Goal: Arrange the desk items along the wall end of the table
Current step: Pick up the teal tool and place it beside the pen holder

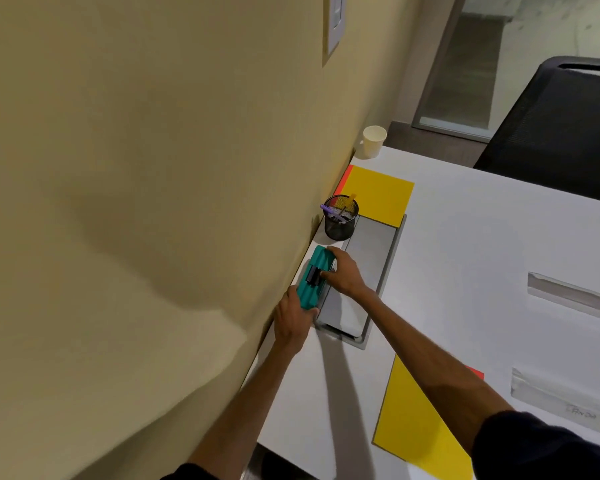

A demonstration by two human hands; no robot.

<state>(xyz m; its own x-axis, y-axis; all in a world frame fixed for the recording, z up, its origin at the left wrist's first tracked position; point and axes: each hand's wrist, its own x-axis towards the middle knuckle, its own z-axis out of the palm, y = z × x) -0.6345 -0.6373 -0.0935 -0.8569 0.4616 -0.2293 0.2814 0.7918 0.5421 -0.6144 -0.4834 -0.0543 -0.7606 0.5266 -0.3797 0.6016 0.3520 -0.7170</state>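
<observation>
Fingers (309,312) of the left hand (293,318) are gripping the teal case (315,276) at its near end. The right hand (345,275) is clasping its far end. The case is lying on the table (465,254), beside the wall (153,168).

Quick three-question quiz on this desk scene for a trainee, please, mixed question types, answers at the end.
1. True or false: the left hand and right hand both hold the teal case beside the wall.
2. What stands just beyond the teal case along the wall? A) black mesh pen cup B) desk lamp C) stack of books
3. Fill in: under the wall-side edge of the yellow sheet beyond the pen cup, a ____ sheet shows.

Key: 1 true; 2 A; 3 red sheet.
</observation>
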